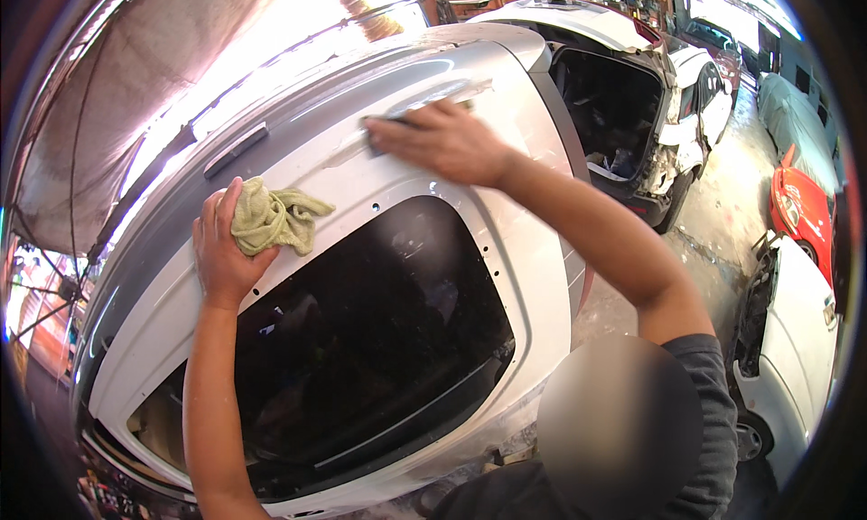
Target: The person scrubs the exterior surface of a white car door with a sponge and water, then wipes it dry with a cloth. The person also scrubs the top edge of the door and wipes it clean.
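Observation:
The white upper frame of a car's tailgate (298,181) lies in front of me, around a dark rear window (361,330). A crumpled yellow-green cloth (271,215) is gripped in my left hand (219,249), which rests on the white frame near the window's upper left edge. Farther right, my right hand (442,141) presses a dark, thin flat pad (373,139) against the white panel. The pad is mostly hidden under the palm and fingers, and the hand is slightly blurred. Beyond its fingers shows a greyish, shiny patch (433,96) on the panel.
A dark oblong piece (237,150) lies on the grey roof. At the back right stands a white car (623,114) with its rear open. Farther right are a covered car (795,123), a red car part (802,208) and another white vehicle body (795,339). A sheet (99,96) hangs at left.

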`<action>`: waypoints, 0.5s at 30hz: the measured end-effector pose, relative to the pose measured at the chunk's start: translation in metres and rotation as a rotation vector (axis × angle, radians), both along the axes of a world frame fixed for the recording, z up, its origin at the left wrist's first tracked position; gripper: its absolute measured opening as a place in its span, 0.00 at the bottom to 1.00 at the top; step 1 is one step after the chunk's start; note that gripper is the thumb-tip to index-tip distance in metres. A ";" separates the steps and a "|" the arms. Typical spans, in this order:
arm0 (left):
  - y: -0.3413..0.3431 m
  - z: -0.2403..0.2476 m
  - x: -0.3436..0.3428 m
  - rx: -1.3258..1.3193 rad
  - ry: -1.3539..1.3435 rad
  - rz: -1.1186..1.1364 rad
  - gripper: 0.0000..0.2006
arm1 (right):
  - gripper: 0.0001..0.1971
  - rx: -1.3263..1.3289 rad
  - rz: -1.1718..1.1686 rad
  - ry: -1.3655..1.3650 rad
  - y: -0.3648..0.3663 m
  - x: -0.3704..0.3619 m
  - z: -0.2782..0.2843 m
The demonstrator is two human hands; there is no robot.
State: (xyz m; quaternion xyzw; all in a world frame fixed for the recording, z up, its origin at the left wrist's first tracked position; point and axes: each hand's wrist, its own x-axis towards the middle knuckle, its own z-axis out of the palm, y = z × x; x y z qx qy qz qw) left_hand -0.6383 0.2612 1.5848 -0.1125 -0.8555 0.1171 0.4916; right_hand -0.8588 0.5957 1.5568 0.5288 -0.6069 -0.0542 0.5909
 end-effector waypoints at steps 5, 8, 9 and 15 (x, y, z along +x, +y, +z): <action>0.006 0.002 -0.002 0.006 0.003 -0.021 0.54 | 0.29 -0.118 -0.245 -0.079 0.087 -0.051 -0.010; 0.008 0.002 -0.005 0.019 0.012 -0.022 0.54 | 0.28 -0.096 -0.138 -0.072 0.050 -0.038 -0.017; 0.006 0.001 -0.003 0.024 0.000 -0.012 0.54 | 0.28 -0.089 0.013 -0.056 0.020 -0.027 -0.018; -0.004 -0.001 0.001 0.030 -0.014 0.014 0.54 | 0.27 -0.010 0.061 -0.003 -0.035 0.017 -0.001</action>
